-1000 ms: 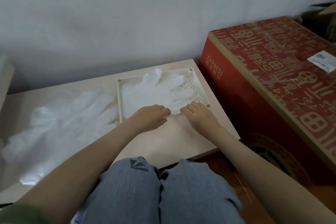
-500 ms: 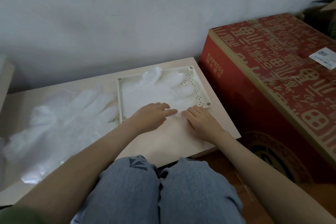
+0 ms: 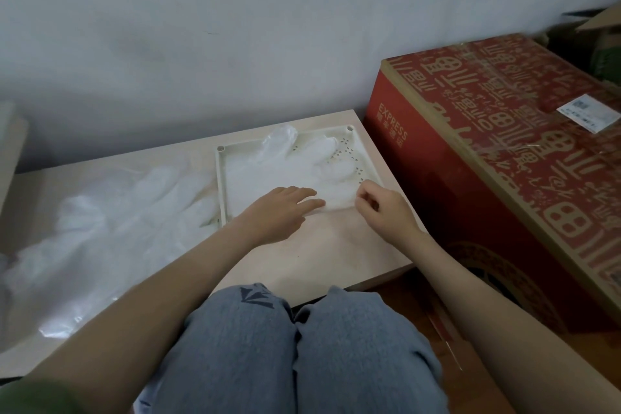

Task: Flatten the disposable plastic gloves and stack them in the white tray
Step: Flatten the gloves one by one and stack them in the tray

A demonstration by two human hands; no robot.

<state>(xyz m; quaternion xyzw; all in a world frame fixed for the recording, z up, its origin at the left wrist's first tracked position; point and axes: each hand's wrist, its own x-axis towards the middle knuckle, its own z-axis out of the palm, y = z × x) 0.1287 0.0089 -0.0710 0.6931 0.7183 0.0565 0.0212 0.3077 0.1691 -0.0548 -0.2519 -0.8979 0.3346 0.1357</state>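
Now left hand (image 3: 279,212) fingers press glove (image 3: 268,175) flat; right hand (image 3: 386,208) fingers pinch its edge.

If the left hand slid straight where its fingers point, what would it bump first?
Probably the right hand, pinching the edge of the glove just beyond the fingers of the left hand; height is hard to judge.

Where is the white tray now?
In the head view the white tray lies right of centre on the table, between the loose gloves and the red box.
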